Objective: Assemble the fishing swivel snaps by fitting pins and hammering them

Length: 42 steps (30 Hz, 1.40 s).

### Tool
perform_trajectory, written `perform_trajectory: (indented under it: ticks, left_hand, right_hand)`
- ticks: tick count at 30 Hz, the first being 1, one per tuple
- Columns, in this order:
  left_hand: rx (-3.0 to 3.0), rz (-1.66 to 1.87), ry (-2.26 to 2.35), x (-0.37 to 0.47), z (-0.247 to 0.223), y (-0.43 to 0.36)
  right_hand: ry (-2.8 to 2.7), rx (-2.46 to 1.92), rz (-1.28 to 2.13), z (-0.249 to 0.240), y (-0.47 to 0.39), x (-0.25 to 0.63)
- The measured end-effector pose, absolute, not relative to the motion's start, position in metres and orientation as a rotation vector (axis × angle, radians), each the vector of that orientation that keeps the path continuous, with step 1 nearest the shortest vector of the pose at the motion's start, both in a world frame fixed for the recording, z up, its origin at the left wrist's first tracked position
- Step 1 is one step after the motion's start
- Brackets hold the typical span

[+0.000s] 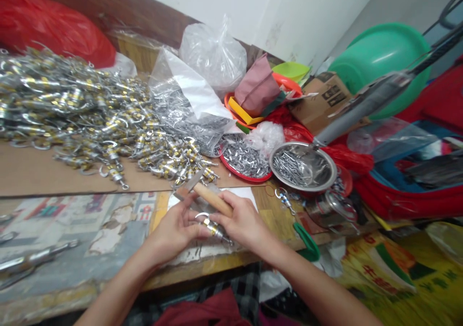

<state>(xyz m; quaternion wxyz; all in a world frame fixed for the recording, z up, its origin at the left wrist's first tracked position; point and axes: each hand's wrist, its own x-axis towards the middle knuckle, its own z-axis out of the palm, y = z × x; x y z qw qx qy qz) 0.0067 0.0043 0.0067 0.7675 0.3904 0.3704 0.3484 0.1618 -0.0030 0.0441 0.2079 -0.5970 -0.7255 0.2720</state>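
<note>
Near the table's front edge, my left hand (181, 224) is closed round one side of a small silver and gold metal fitting (213, 228) with a curved hook at one end and a small ring at the other. My right hand (240, 220) grips a hammer by its wooden handle (213, 199), and its fingertips also touch the fitting. The hammer's dark head (188, 186) points up and away to the left, over a metal block partly hidden behind my hands.
A large heap of similar fittings (79, 99) covers the back left. Behind my hands are a red dish of small metal parts (246, 159) and a steel bowl of pins (304, 167). A green basin (387, 65) stands at the back right, behind a grey pole (365, 101).
</note>
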Motion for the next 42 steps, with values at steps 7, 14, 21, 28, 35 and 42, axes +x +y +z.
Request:
perform_trajectory:
  ticks: [7,14,21,28,35,42]
  left_hand:
    - [0.880,0.762,0.734,0.007,0.006,0.006]
    - [0.890,0.778,0.779,0.005,0.003,0.004]
    - [0.913,0.756,0.799,0.006,0.012,0.003]
    - [0.921,0.739,0.841,0.006,0.016,0.003]
    - [0.913,0.754,0.857,0.007,0.018,0.003]
    - [0.956,0.736,0.874,0.005,0.014,0.001]
  right_hand:
    - [-2.073,-1.620,0.654,0.045,-0.009,0.156]
    - [-1.825,-1.528,0.767,0.038,-0.014,0.167]
    - [-2.057,-1.481,0.379,0.047,-0.048,0.209]
    - [-2.177,-1.327,-0.034,0.054,-0.068,0.219]
    - [-2.287,-1.458,-0.062,0.047,-0.070,0.215]
    - [-1.904,-1.610,0.340,0.024,-0.058,0.241]
